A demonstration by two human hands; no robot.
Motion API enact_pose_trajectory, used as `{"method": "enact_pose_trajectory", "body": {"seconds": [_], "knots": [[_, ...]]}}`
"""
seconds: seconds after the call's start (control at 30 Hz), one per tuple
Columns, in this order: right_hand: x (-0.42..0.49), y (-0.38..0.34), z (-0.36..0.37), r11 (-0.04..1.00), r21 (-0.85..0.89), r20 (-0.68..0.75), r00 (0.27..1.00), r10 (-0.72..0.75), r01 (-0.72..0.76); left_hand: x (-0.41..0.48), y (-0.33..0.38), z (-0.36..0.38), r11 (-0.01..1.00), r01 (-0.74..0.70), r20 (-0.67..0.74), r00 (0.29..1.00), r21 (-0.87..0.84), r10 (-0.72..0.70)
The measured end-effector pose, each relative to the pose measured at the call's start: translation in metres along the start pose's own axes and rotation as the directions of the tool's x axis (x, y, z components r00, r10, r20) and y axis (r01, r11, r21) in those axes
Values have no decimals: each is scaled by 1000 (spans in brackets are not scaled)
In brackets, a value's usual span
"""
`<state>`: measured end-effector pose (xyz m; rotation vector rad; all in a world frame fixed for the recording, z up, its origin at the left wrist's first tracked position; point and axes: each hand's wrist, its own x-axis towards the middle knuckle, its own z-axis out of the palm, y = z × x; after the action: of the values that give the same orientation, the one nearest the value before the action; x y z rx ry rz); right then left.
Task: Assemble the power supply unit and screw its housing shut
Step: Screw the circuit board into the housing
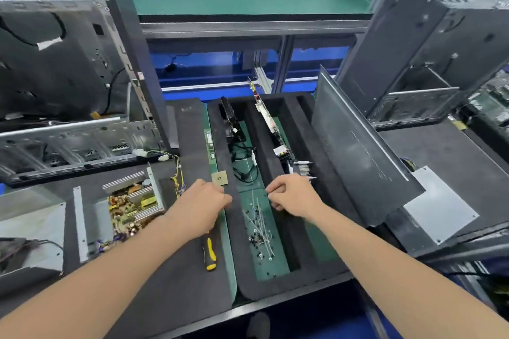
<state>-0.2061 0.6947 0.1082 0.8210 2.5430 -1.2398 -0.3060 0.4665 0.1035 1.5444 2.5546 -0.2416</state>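
I count two hands over the bench, the left hand (205,202) and the right hand (293,197). One screwdriver (210,252) lies under the left wrist. One square chip (219,178) sits just past its knuckles, and one opened power supply (129,206) is off to its left. Between the hands is one foam tray (245,278) with three long slots. The screws (260,226) in it are too many and too small to count. One circuit card (268,118) stands beyond the right hand, and one dark panel (358,159) leans to its right. Two computer cases (55,63) stand farther off, one beyond each hand.
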Motion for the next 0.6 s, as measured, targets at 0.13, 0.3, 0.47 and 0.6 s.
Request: {"method": "enact_pose_trajectory", "body": {"seconds": [0.13, 0.3, 0.47, 0.6], "knots": [[14, 17, -14, 999, -32, 51, 999, -9, 11, 18, 17, 9, 970, 62, -35, 997, -236, -72], [28, 19, 5, 961, -233, 157, 981, -116, 151, 21, 25, 29, 828, 233, -105, 938, -510, -329], [48, 11, 49, 888, -426, 326, 945, -30, 175, 20, 27, 40, 744, 360, -134, 849, -562, -512], [63, 6, 76, 737, -646, 361, 930, 64, 199, 17, 28, 46, 687, 368, -154, 806, -626, -571]]}}
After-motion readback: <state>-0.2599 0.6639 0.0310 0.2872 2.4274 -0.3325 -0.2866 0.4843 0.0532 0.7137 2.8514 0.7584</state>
